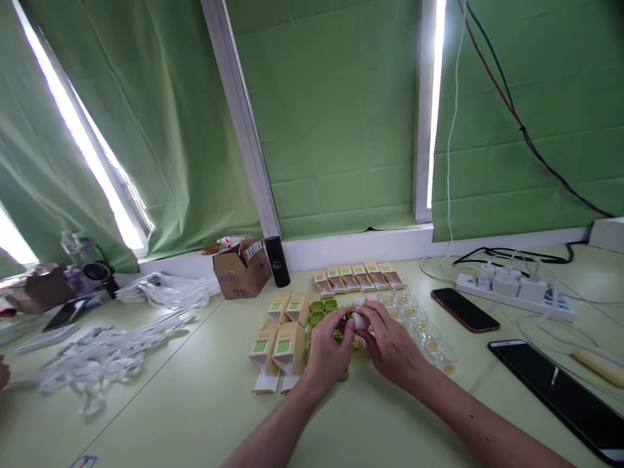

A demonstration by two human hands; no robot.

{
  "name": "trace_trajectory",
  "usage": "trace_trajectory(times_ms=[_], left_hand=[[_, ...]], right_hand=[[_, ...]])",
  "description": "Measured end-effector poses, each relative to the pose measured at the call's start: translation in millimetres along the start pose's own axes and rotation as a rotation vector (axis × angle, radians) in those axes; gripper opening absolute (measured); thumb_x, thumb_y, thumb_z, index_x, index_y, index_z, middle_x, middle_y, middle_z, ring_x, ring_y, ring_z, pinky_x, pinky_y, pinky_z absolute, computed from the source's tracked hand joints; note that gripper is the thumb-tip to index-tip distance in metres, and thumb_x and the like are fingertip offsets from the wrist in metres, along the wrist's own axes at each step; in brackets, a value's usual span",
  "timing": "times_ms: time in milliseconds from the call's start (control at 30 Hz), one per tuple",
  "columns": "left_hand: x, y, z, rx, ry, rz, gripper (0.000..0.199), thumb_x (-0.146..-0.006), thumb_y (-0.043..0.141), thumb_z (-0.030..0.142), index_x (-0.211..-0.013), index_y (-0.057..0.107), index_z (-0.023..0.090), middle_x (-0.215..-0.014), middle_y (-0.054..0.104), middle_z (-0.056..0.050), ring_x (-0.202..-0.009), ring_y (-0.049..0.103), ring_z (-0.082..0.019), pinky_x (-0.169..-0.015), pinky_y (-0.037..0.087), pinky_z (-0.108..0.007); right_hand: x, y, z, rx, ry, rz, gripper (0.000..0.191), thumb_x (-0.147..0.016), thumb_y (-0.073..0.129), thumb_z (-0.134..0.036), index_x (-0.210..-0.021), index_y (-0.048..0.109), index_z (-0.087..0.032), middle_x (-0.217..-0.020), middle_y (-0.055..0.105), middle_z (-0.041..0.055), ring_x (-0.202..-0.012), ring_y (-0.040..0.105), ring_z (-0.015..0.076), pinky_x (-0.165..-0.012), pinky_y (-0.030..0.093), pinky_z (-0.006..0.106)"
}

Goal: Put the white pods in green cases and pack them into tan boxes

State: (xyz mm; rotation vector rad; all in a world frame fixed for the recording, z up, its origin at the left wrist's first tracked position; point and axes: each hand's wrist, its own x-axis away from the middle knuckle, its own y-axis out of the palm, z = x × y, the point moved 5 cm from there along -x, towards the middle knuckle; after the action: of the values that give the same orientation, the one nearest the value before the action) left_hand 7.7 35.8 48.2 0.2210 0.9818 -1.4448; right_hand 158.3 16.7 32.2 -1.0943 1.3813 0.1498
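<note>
Both hands meet over the middle of the table around a small white rounded piece [359,321]. My right hand [392,341] pinches it between thumb and fingers. My left hand [331,348] is closed against its left end, with its fingertips partly hidden. Under and behind the hands stand rows of small green square containers [318,307], partly covered by my left hand. Clear domed cups with gold-coloured centres [418,323] stand in rows just right of my right hand. Open tan boxes with green labels [284,348] stand to the left, their white flaps folded down.
More tan boxes [358,278] line up behind. A cardboard box [241,268] and black cylinder [277,261] stand near the wall. White straps [112,351] lie left. Rightward are a phone [464,310], a tablet [556,390] and a power strip [517,296] with loose cables.
</note>
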Motion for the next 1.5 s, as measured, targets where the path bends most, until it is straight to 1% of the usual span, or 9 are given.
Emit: trace_trajectory(times_ms=[67,167,300,500,733,900,1100,1333,1500], left_hand=[[1,-1.2,1,0.027,0.063,-0.048,0.032,-0.095,0.062,0.023,-0.126,0.072,0.022,-0.123,0.077,-0.011,-0.114,0.073,-0.026,-0.099,0.06,-0.041],[1,-1.8,1,0.04,0.105,-0.097,0.046,-0.088,0.071,0.02,-0.133,0.067,0.024,-0.132,0.072,-0.011,-0.125,0.067,-0.03,-0.108,0.054,-0.048],[-2,-1.9,-2,0.046,0.079,-0.074,0.041,-0.086,0.075,0.019,-0.126,0.069,0.026,-0.119,0.073,-0.01,-0.114,0.067,-0.029,-0.103,0.054,-0.048],[-3,-0.2,-4,0.06,0.031,-0.024,0.034,-0.087,0.075,0.023,-0.121,0.071,0.024,-0.109,0.071,-0.009,-0.102,0.067,-0.026,-0.092,0.056,-0.041],[0,0.4,-3,0.082,0.013,0.02,0.032,-0.09,0.072,0.026,-0.121,0.07,0.021,-0.108,0.071,-0.009,-0.099,0.068,-0.025,-0.089,0.056,-0.039],[-3,-9.7,-14,0.071,-0.048,0.073,0.034,-0.095,0.068,0.037,-0.124,0.071,0.02,-0.104,0.071,-0.009,-0.092,0.066,-0.023,-0.084,0.058,-0.037],[-3,-10.4,-23,0.125,-0.079,0.112,0.041,-0.099,0.065,0.044,-0.133,0.069,0.022,-0.11,0.072,-0.009,-0.097,0.068,-0.022,-0.089,0.058,-0.037],[-1,-11.5,-33,0.194,-0.152,0.183,0.045,-0.101,0.061,0.049,-0.136,0.065,0.02,-0.12,0.073,-0.011,-0.103,0.069,-0.023,-0.091,0.058,-0.038],[-3,-17.5,-33,0.189,-0.179,0.232,0.048,-0.1,0.063,0.051,-0.138,0.065,0.02,-0.12,0.074,-0.011,-0.104,0.069,-0.023,-0.089,0.059,-0.037]], right_hand=[[0,-3,3,-0.032,0.017,0.013,0.029,-0.106,0.047,-0.022,-0.134,0.05,-0.019,-0.125,0.065,0.0175,-0.112,0.069,0.0305,-0.089,0.064,0.046],[1,-6,6,-0.066,0.045,0.044,0.029,-0.105,0.049,-0.023,-0.134,0.052,-0.021,-0.127,0.065,0.0165,-0.116,0.067,0.0316,-0.095,0.062,0.05],[0,-7,7,-0.212,0.121,0.063,0.027,-0.105,0.049,-0.024,-0.132,0.054,-0.024,-0.128,0.065,0.0142,-0.119,0.066,0.0291,-0.096,0.061,0.044],[0,-2,12,-0.436,0.303,0.079,0.021,-0.106,0.053,-0.034,-0.123,0.059,-0.024,-0.117,0.068,0.0104,-0.104,0.068,0.0254,-0.088,0.06,0.039],[5,12,18,-0.733,0.501,0.085,0.035,-0.102,0.058,-0.052,-0.121,0.062,-0.023,-0.112,0.072,0.0098,-0.099,0.07,0.025,-0.086,0.062,0.039],[6,5,41,-0.949,0.721,0.262,0.043,-0.097,0.066,-0.06,-0.119,0.066,-0.023,-0.107,0.078,0.0091,-0.096,0.074,0.0253,-0.091,0.061,0.043],[-1,10,49,-1.344,0.767,0.279,0.042,-0.089,0.075,-0.061,-0.102,0.075,-0.021,-0.101,0.08,0.0122,-0.093,0.077,0.0294,-0.08,0.062,0.046],[-1,12,42,-1.403,0.791,0.222,0.038,-0.089,0.075,-0.058,-0.107,0.07,-0.024,-0.108,0.079,0.011,-0.097,0.078,0.0295,-0.079,0.061,0.044],[-4,-1,33,-1.191,0.722,0.181,0.048,-0.08,0.087,-0.053,-0.114,0.067,-0.025,-0.102,0.076,0.0072,-0.092,0.074,0.0246,-0.08,0.062,0.04]])
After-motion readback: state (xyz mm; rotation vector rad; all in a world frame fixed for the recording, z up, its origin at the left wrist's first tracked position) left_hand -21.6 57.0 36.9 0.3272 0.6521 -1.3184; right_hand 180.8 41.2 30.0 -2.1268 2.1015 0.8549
